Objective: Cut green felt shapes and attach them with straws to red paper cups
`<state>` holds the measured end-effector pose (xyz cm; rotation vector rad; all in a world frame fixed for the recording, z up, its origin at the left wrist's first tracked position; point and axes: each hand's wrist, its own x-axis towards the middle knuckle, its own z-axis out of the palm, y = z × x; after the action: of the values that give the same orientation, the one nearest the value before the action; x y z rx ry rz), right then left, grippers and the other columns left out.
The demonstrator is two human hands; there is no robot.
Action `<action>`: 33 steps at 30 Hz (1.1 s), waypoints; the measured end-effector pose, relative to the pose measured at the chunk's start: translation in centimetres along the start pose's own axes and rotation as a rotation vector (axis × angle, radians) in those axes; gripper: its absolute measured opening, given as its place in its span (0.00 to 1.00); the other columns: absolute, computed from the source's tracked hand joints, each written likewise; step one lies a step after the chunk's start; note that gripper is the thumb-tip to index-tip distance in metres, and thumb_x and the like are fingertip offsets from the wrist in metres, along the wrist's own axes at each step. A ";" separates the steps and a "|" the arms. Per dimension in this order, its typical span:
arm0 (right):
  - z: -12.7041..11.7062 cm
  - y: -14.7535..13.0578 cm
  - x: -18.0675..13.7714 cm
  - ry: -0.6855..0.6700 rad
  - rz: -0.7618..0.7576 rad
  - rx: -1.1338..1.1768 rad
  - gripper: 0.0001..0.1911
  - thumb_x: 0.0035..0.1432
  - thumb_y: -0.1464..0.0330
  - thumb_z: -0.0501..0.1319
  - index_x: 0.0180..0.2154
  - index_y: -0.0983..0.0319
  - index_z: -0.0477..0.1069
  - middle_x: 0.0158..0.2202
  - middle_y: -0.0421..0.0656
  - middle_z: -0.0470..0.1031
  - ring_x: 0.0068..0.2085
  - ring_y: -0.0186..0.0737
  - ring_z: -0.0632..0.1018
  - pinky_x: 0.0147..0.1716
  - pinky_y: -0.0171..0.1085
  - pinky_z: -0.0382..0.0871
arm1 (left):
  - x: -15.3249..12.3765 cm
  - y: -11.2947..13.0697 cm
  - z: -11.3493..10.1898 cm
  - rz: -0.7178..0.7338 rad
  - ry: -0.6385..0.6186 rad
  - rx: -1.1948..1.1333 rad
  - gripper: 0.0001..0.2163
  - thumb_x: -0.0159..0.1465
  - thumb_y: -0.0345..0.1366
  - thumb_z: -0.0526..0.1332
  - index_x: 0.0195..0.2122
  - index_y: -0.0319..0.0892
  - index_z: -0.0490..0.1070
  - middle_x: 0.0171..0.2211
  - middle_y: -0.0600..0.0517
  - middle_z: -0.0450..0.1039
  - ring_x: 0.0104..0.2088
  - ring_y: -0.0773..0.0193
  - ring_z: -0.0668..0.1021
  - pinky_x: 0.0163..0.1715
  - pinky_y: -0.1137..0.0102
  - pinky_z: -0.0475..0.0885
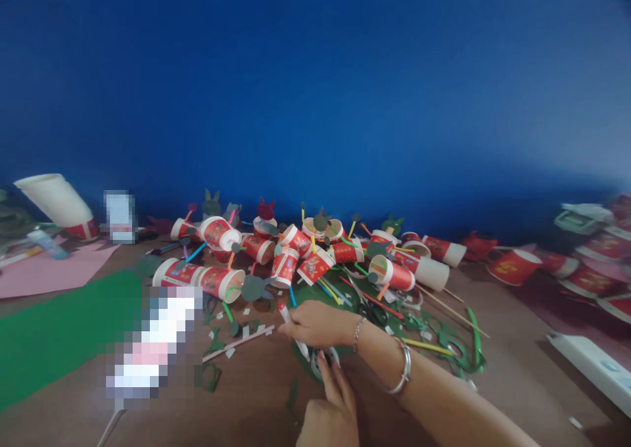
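My right hand reaches in from the right and is closed around a white marker pen with a red end. The pen slants down to a piece of green paper on the table. Below it, my left hand presses two outstretched fingers onto a round white tape roll, its other fingers curled. The roll lies on the green paper, right beside the pen's lower end. My fingers and right wrist partly hide the roll, and the pen's tip is hard to make out.
Red paper cups with coloured straws and paper animal heads are heaped behind my hands. Green paper scraps, scissors and a pink straw lie around. Green sheet is at left; a white power strip is at right.
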<state>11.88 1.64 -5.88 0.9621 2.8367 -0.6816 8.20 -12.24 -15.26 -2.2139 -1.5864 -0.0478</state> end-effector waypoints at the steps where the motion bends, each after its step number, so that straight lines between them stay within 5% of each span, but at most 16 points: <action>1: 0.1 0.2 0.0 0.008 0.003 0.015 0.27 0.63 0.55 0.44 0.30 0.65 0.74 0.28 0.47 0.76 0.30 0.40 0.74 0.28 0.33 0.58 | 0.0 0.0 0.1 -0.001 0.002 -0.001 0.20 0.54 0.27 0.58 0.49 0.40 0.72 0.45 0.29 0.73 0.11 0.70 0.71 0.11 0.76 0.66; 12: 0.5 2.2 -0.7 0.104 0.049 0.191 0.22 0.64 0.62 0.47 0.30 0.65 0.75 0.28 0.45 0.76 0.31 0.37 0.74 0.31 0.32 0.62 | -0.2 -0.1 0.4 0.014 0.012 -0.005 0.20 0.54 0.27 0.58 0.49 0.38 0.72 0.46 0.28 0.72 0.10 0.70 0.70 0.10 0.75 0.65; 21: 2.1 3.6 -3.0 0.300 0.253 0.535 0.20 0.62 0.62 0.49 0.28 0.65 0.73 0.20 0.39 0.69 0.23 0.32 0.70 0.25 0.30 0.62 | 0.0 -0.7 -0.6 0.035 0.035 0.010 0.21 0.52 0.24 0.58 0.48 0.37 0.73 0.45 0.29 0.72 0.10 0.70 0.70 0.08 0.76 0.65; 33: 5.6 4.3 -7.3 0.623 0.359 0.763 0.18 0.60 0.61 0.51 0.30 0.65 0.74 0.24 0.42 0.75 0.28 0.38 0.75 0.29 0.33 0.67 | 0.0 -1.4 -1.2 0.110 -0.025 0.051 0.22 0.53 0.24 0.57 0.50 0.36 0.71 0.47 0.26 0.70 0.12 0.69 0.73 0.10 0.76 0.67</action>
<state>19.86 -1.88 -11.05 2.0328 2.7031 -1.7180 7.24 -12.26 -13.72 -2.2659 -1.4598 0.0520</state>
